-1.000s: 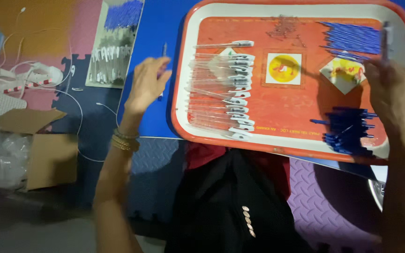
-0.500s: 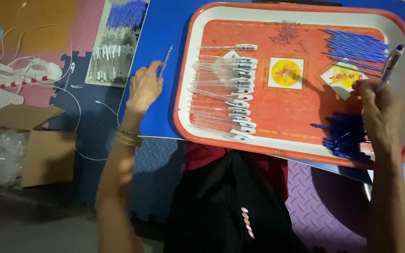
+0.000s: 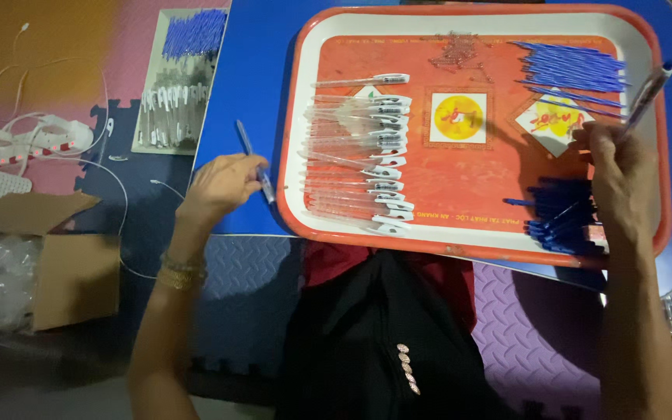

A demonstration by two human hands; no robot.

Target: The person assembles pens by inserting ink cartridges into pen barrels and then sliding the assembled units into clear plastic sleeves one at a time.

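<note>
Between my hands lies the tray (image 3: 666, 155). Left hand (image 3: 223, 183) pinches a refill (image 3: 254, 159) beside it; right hand (image 3: 620, 175) grips a barrel (image 3: 647, 93) above. Best align the tips squarely before joining them.

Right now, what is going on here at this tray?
A person sits at a blue table with an orange tray on it. The left hand holds a thin blue pen part beside the tray's left edge. The right hand holds up a clear pen barrel over the tray's right side. On the tray lie a row of clear barrels, blue refills and a heap of dark blue caps.
</note>
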